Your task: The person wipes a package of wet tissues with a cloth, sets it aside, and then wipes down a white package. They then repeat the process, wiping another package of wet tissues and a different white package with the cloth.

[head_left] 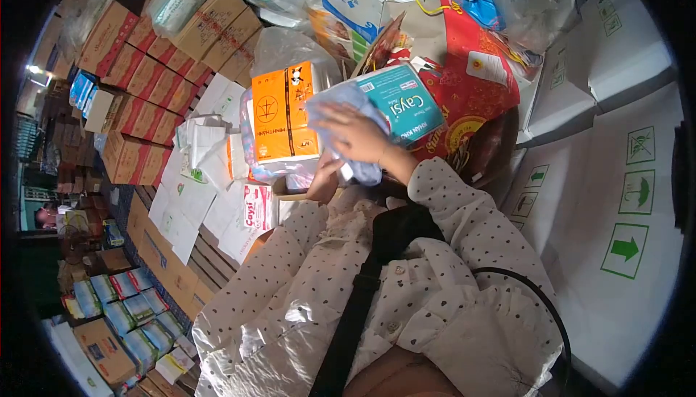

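My right hand [355,132] presses a blue-grey cloth [367,168] over the facing edges of two packs, its fingers bent on the fabric. To the left of the cloth is an orange-fronted tissue pack [283,110] in clear wrap. A teal Caysi tissue pack [406,100] lies tilted to its right. My left hand [324,178] is closed low beside the orange pack, just under the cloth. What its fingers grip is hidden. Below and left of it stands a small pink-and-white Caysi pack [259,206].
Red gift bags [482,85] sit on the right, beside large white cartons [616,201]. Stacked brown-and-red cartons [141,85] fill the upper left. White sheets [185,194] and flattened cardboard [163,259] cover the slatted surface. Blue-and-green packs [127,303] are stacked at lower left.
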A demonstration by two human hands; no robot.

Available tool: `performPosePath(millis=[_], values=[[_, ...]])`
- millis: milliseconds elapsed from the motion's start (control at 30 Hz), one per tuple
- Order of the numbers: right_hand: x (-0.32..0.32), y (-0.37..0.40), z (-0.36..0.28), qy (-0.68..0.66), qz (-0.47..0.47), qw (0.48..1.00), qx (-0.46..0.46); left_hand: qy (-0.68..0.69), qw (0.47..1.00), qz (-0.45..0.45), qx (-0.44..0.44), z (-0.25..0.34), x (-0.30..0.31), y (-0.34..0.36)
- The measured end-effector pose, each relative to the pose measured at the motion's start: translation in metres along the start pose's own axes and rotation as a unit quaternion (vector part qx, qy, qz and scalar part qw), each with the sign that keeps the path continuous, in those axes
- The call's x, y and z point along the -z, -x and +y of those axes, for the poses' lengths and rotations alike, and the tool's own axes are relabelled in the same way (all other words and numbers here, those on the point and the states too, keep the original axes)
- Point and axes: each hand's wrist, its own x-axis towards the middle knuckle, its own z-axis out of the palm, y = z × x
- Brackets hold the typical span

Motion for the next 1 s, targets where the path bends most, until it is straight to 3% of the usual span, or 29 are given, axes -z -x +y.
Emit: performPosePath(millis=[67, 133, 267, 333, 400, 467, 533, 600, 667, 800, 1000], values=[[0.004, 0.008, 0.027, -0.014, 0.077, 0.992, -0.097, -0.019, 1.000, 0.016, -0.006, 0.020, -0.030, 0.004], [0.019, 0.026, 0.061, -0.069, 0.125, 0.976, -0.164, -0.023, 0.999, -0.029, -0.034, 0.022, -0.032, 0.000], [0.022, 0.076, 0.108, -0.057, 0.204, 0.951, -0.225, -0.046, 0.999, -0.028, -0.006, 0.023, -0.029, 0.001], [0.029, 0.087, 0.115, 0.042, 0.206, 0.922, -0.325, -0.042, 0.999, -0.016, 0.002, 0.030, -0.038, 0.005], [0.024, 0.098, 0.142, 0.110, 0.241, 0.916, -0.300, -0.032, 0.999, -0.008, -0.001, 0.022, -0.031, 0.000], [0.023, 0.099, 0.159, 0.163, 0.233, 0.874, -0.393, -0.020, 1.000, 0.004, -0.006, 0.022, -0.029, 0.001], [0.015, 0.087, 0.160, 0.167, 0.225, 0.876, -0.393, 0.000, 0.998, -0.003, 0.057, 0.028, -0.030, 0.005], [0.006, 0.064, 0.145, 0.172, 0.215, 0.876, -0.396, 0.003, 0.998, 0.000, 0.058, 0.029, -0.030, 0.006], [-0.009, 0.035, 0.112, 0.085, 0.209, 0.923, -0.312, 0.006, 0.998, 0.003, 0.060, 0.029, -0.030, 0.006], [-0.008, 0.006, 0.052, 0.029, 0.184, 0.960, -0.211, -0.002, 0.998, 0.007, 0.066, 0.026, -0.025, 0.006], [0.024, 0.048, -0.001, -0.046, 0.082, 0.994, -0.054, -0.037, 0.998, -0.006, 0.051, 0.031, -0.031, 0.009]])
